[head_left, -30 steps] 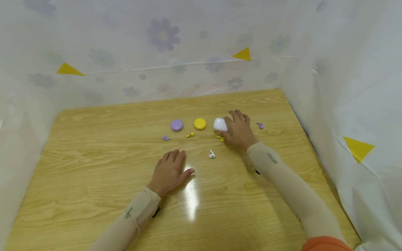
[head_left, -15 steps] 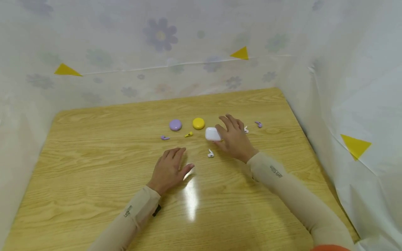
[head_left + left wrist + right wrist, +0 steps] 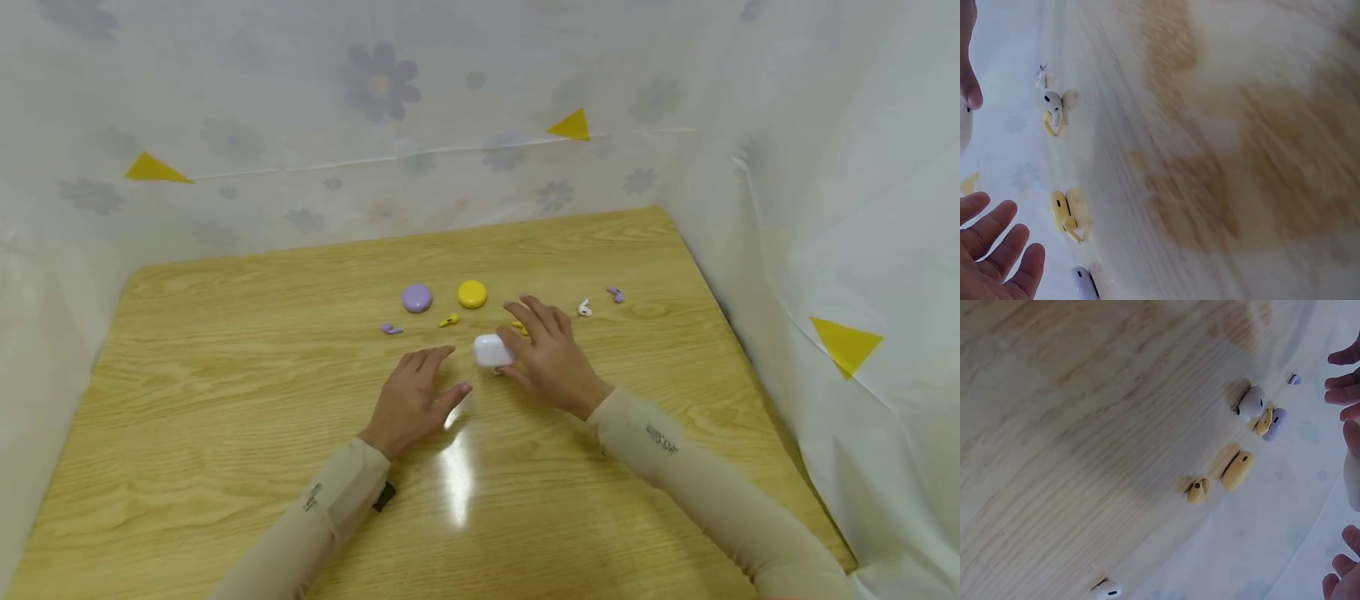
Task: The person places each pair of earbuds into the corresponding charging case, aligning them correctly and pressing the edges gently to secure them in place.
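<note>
My right hand [image 3: 553, 360] pinches white case [image 3: 492, 351] near frame centre, left hand [image 3: 408, 402] loosely spread, holding nothing.

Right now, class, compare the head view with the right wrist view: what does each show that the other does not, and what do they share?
Only the head view: the tan sleeves, the yellow triangles on the flowered sheet, and the purple earbud farthest to the right.

Only the right wrist view: a small dark mark on the yellow case.

Both: the yellow case, the left hand, and the right hand holding the white case.
</note>
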Tool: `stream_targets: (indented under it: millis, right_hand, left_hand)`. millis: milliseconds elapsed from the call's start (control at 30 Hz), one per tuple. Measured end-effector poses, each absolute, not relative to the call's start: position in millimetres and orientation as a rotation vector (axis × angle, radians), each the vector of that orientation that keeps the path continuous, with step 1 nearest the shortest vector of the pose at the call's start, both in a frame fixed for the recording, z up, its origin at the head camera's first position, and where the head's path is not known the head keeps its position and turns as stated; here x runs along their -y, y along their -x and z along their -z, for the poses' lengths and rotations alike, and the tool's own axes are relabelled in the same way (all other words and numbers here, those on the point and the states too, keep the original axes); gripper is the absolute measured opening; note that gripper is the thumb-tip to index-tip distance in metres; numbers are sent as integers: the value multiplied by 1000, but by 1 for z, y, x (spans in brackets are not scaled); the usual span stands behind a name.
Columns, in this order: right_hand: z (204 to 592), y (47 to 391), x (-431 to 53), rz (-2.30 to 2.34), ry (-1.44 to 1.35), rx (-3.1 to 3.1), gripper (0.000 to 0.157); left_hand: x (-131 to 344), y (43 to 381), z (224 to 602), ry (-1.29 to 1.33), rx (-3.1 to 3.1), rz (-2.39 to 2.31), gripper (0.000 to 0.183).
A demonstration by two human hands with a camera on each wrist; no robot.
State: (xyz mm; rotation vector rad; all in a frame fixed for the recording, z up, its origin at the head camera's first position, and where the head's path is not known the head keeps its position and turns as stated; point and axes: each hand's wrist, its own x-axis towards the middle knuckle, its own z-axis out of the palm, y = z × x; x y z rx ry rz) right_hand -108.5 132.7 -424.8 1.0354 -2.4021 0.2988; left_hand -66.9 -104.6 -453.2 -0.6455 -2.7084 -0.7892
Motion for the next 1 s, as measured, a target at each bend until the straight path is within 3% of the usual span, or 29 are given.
stream_targets:
  millis: [467, 1000]
  right_hand:
    - [439, 90, -129, -329, -1073, 2359, 49]
    - [444, 84, -127, -337, -1081, 2341, 50]
  left_hand:
    - [91, 67, 453, 757, 2697, 1021, 40]
    - [86, 67, 454, 704, 2673, 1287, 30]
